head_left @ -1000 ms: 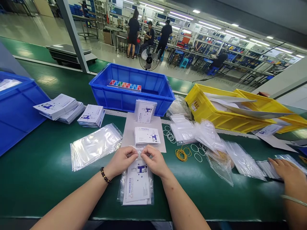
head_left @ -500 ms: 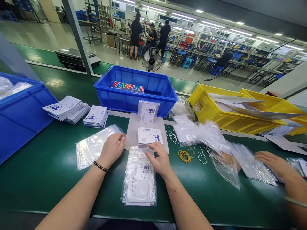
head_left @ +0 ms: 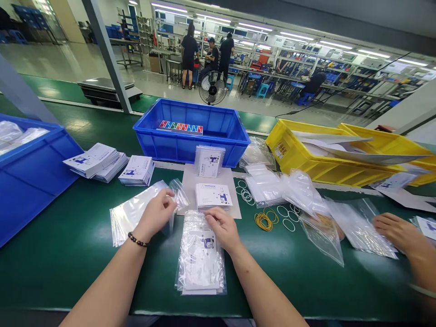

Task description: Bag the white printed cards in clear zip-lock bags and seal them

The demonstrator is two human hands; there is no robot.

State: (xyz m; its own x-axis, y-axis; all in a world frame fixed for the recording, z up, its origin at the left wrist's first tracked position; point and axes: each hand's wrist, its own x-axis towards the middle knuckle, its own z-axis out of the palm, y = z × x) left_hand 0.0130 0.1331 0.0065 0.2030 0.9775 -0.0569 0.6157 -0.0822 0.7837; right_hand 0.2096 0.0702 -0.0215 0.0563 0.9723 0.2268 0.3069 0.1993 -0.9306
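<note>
My left hand (head_left: 158, 210) pinches a clear plastic bag (head_left: 179, 194), whose top end stands up past my fingertips. Under and left of that hand lies a fanned stack of clear bags (head_left: 127, 215). My right hand (head_left: 223, 228) has thumb and forefinger closed together, between the front edge of a stack of white printed booklets (head_left: 213, 195) and the top of the bagged booklets (head_left: 200, 261). What those fingers hold, if anything, is hidden. The bagged booklets lie flat in front of me, white with a purple print.
Behind stand a blue bin (head_left: 190, 145), a bagged booklet upright against it (head_left: 209, 162), and a yellow bin (head_left: 327, 159). More booklets (head_left: 136, 170) lie left. Rubber bands (head_left: 263, 221) and filled bags (head_left: 265, 186) lie right, near another person's hand (head_left: 395, 231).
My left hand has lifted a clear bag off the stack. My right thumb and forefinger have come together at the booklet stack's front edge. The other person's hand has shifted right.
</note>
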